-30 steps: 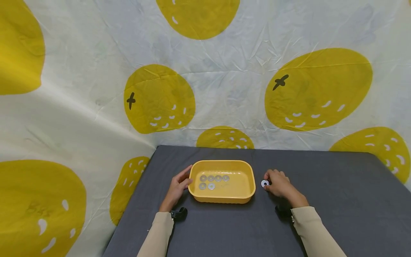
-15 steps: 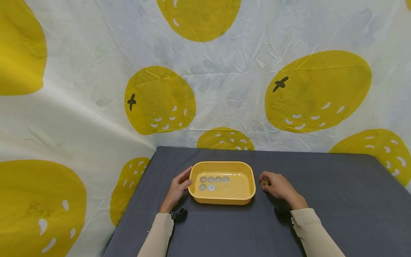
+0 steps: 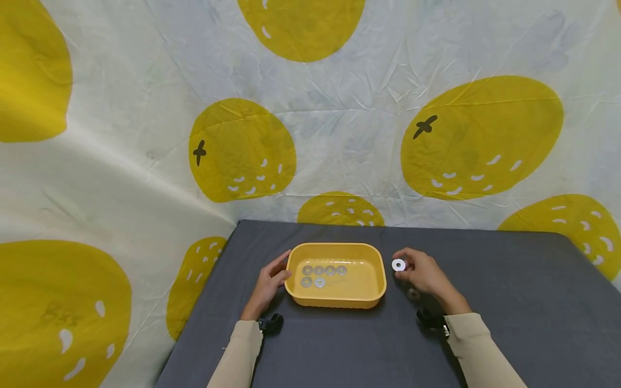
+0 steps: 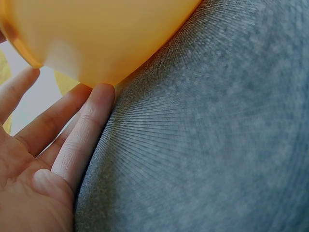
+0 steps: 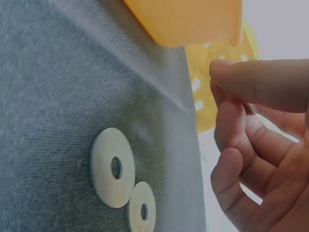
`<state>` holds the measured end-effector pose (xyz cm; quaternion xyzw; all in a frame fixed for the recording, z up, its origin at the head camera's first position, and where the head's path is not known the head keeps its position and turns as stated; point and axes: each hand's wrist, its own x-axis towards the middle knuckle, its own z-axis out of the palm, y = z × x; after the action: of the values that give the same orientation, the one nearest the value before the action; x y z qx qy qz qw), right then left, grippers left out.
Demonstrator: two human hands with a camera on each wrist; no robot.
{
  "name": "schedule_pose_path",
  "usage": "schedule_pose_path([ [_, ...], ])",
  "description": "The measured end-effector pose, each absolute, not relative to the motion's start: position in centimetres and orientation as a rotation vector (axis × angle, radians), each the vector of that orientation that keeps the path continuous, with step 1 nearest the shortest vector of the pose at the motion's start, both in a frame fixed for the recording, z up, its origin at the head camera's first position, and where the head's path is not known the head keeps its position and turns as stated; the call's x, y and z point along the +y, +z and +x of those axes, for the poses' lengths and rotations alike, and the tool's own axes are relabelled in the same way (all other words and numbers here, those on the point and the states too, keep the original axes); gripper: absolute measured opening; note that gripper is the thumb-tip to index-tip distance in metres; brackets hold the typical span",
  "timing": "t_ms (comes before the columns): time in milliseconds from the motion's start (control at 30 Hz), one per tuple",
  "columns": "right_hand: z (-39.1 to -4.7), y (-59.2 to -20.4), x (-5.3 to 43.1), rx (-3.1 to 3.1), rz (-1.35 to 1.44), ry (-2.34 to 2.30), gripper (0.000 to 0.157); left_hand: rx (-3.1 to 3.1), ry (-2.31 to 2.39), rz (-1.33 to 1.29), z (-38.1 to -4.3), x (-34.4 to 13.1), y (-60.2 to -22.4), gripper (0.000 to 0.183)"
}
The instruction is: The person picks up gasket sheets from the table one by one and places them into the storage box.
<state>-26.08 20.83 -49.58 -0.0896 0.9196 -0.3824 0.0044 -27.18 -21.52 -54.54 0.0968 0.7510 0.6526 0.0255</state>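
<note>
My left hand (image 3: 266,285) holds the left end of a yellow plastic tray (image 3: 335,300), the thumb at the rim and the other fingers reaching along its outer wall. Several flat metal washers (image 3: 318,267) lie in two rows inside the tray. To the right of it, my right hand (image 3: 427,274) pinches another washer (image 3: 394,265) between thumb and fingertips, its face toward the head camera. In the right wrist view the fingers (image 5: 260,82) hide most of the held washer. Beneath that hand, two washers (image 5: 102,169) lie close together on the cloth.
A dark grey cloth (image 3: 524,302) covers the table. Behind it and at the left hangs a white curtain (image 3: 339,145) printed with large yellow fruit. Each wrist bears a black strapped device (image 3: 270,324).
My right hand has lifted slightly with the pinched washer, which turned dark and then shows its bright face. A washer on the cloth now shows under the hand. The left hand and tray stay put.
</note>
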Motion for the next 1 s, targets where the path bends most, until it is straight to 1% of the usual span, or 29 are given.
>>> schedule_pose_path([
  [333, -25.8, -48.3, 20.3, 2.96, -0.305, -1.147, 0.035, 2.314, 2.039, 0.303, -27.1, -21.5, -54.6, 0.057],
  [600, -25.4, -47.9, 20.0, 3.062, -0.409, -1.138, 0.034, 2.325, 2.045, 0.3, -27.2, -21.4, -54.6, 0.057],
  [1000, -25.0, -47.7, 19.2, 3.11, -0.468, -1.14, 0.033, 2.326, 2.034, 0.292, -27.3, -21.5, -54.8, 0.056],
])
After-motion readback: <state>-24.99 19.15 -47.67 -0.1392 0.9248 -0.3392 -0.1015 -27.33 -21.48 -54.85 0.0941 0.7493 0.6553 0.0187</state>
